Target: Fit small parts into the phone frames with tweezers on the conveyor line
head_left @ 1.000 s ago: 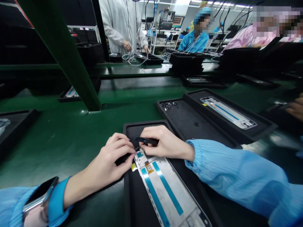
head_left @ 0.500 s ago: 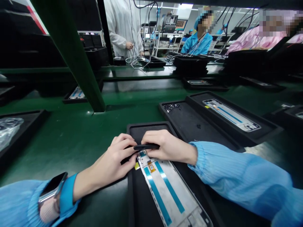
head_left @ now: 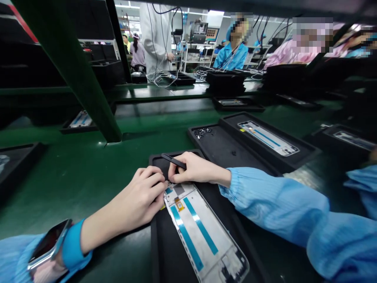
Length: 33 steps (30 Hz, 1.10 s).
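A silver phone frame (head_left: 203, 224) with blue strips and an orange flex piece lies face up in a black tray (head_left: 160, 243). At its far left corner, my left hand (head_left: 147, 192) curls its fingers and thumb against the edge. My right hand (head_left: 191, 167) is closed around a slim black stick-like tool (head_left: 173, 160), one end pointing up and left. Its thumb and fingertips come down on the frame's far end, beside the left fingertips. Anything small between those fingertips is hidden.
Beyond my right hand, a black tray (head_left: 235, 147) holds small dark parts (head_left: 203, 133). Behind it, another phone frame (head_left: 268, 137) lies in a tray. A green post (head_left: 88, 94) slants down to the bench at left. Co-workers are across the bench; a blue sleeve (head_left: 362, 188) shows at right.
My right hand has turned, so the black tool now tilts up instead of lying level. Its fingertips have come down onto the frame's far end. The left hand stays at the corner.
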{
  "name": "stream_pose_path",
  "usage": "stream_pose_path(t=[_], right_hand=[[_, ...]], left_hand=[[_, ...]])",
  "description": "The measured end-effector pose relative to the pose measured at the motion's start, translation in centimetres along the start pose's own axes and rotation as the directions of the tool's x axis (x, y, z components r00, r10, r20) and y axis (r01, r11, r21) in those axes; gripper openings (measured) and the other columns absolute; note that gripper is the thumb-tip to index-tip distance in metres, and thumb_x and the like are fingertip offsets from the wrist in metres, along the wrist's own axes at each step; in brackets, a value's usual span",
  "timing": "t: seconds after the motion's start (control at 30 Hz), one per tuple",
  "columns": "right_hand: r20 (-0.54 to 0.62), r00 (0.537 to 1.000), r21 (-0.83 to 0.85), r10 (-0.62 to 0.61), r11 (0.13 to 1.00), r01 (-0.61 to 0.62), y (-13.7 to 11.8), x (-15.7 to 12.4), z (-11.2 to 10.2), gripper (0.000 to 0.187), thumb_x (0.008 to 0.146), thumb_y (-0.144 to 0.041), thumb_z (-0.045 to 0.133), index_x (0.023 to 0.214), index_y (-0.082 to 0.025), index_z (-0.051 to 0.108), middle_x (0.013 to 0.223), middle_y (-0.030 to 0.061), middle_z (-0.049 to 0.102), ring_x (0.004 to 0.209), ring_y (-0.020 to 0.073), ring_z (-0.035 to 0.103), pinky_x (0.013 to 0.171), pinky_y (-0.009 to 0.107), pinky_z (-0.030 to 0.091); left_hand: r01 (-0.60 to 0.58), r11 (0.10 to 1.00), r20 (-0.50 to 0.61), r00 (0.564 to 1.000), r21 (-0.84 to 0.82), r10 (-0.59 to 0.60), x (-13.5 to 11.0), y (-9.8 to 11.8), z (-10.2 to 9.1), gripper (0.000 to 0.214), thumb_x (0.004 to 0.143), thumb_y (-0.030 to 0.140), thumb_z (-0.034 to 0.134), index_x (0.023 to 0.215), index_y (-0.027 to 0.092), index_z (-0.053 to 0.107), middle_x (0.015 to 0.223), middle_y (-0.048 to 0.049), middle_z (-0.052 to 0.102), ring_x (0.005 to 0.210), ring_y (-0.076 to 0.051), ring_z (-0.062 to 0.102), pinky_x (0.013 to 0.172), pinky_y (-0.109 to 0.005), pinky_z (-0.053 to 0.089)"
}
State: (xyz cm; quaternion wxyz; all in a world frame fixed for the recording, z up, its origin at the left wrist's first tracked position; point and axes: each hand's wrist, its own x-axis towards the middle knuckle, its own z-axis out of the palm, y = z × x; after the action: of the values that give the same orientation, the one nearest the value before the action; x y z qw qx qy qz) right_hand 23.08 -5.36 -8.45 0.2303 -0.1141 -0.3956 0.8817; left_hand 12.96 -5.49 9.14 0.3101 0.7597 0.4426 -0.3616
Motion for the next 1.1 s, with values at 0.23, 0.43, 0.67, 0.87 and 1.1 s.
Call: stream_pose_path(t=[0.23,0.43,0.67,0.87,1.1], right_hand=[[0.004,1.0,0.0,0.014,1.0,-0.014,-1.1,0.1,0.0,0.005,0.061,-0.007,0.061,0.062,-0.011,0.062,0.051,-0.0051,0.052,0.045,0.0033,0.041,0.045,0.015,0.032],[-0.326,0.945,0.292,-0.026,0.948,0.127,0.3,-0.3,0.1,0.046,0.083,-0.051,0.046,0.068,-0.011,0.063,0.05,-0.0003,0.053,0.041,0.0063,0.046,0.045,0.019,0.039],[-0.437,0.897,0.375,0.062,0.919,0.119,0.5,-0.8,0.4,0.058,0.086,-0.06,0.033,0.063,-0.012,0.055,0.056,0.0019,0.053,0.046,0.01,0.056,0.05,0.022,0.046],[-0.254,0.954,0.33,-0.161,0.913,0.242,0.2,-0.7,1.1,0.03,0.074,-0.043,0.065,0.08,-0.015,0.054,0.079,0.003,0.06,0.074,0.0167,0.064,0.067,0.027,0.052],[-0.254,0.937,0.175,-0.238,0.942,0.287,-0.4,-1.1,1.6,0.01,0.083,-0.025,0.056,0.081,-0.016,0.051,0.07,0.0003,0.059,0.063,0.0123,0.063,0.057,0.022,0.05]], left_hand=[[-0.026,0.998,0.046,0.999,0.065,0.023,0.4,0.5,-0.6,0.024,0.087,0.011,0.039,0.088,0.01,0.062,0.09,-0.0121,0.061,0.097,-0.028,0.05,0.078,-0.041,0.039],[0.007,1.0,-0.003,1.0,-0.03,-0.007,-0.8,-0.8,0.3,0.024,0.087,0.013,0.042,0.103,0.017,0.06,0.101,-0.0083,0.061,0.101,-0.022,0.049,0.082,-0.037,0.039],[0.022,0.989,-0.103,0.994,-0.147,-0.038,-0.7,-0.6,0.4,0.017,0.085,0.011,0.046,0.092,0.015,0.061,0.091,-0.0066,0.061,0.09,-0.019,0.05,0.077,-0.034,0.04],[0.03,0.986,-0.123,0.991,-0.163,-0.05,-0.5,-0.5,0.2,0.014,0.085,0.009,0.047,0.087,0.014,0.06,0.086,-0.0059,0.06,0.086,-0.017,0.052,0.076,-0.033,0.038],[0.05,0.987,-0.125,0.99,-0.151,-0.069,-0.4,-0.2,0.2,0.017,0.085,0.011,0.044,0.083,0.013,0.061,0.083,-0.0063,0.06,0.08,-0.017,0.051,0.071,-0.032,0.037]])
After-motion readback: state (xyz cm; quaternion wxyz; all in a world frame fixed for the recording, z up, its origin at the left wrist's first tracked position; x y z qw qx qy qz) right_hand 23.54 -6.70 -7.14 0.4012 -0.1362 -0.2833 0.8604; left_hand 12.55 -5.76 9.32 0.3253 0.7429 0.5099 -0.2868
